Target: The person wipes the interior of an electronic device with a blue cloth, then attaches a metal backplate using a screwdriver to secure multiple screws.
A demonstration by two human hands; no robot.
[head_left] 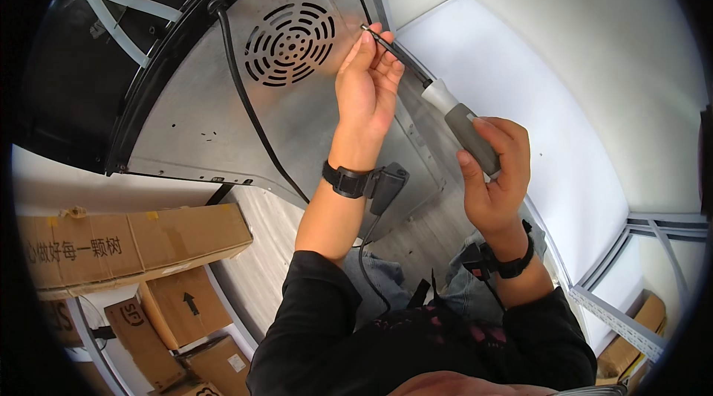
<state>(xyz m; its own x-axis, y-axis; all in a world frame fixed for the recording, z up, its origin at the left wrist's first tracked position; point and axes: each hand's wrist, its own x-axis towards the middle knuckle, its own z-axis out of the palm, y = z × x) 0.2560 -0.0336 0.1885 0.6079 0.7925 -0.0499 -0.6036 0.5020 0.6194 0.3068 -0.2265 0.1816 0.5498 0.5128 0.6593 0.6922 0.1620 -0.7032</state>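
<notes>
Screwdriver (445,102) in our right hand (494,180), fingers wrapped around its grey handle; our left hand (368,84) pinches the shaft near the tip, at the metal back panel (208,121) just right of the round vent (290,43). We judge the driving hardly begun. A black cable (249,110) hangs left of the vent; cardboard boxes (141,247) sit below.

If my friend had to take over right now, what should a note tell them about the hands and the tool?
Right hand: gripping the grey and white handle of the long black-shafted screwdriver.
Left hand: fingertips pinching the shaft near its tip, steadying it against the upper right edge of the grey sheet-metal back panel, right of the round vent grille.
Done: tip is at the panel edge. The screw itself is hidden.
Left: cannot tell how far the screw is turned; the panel looks attached.
</notes>
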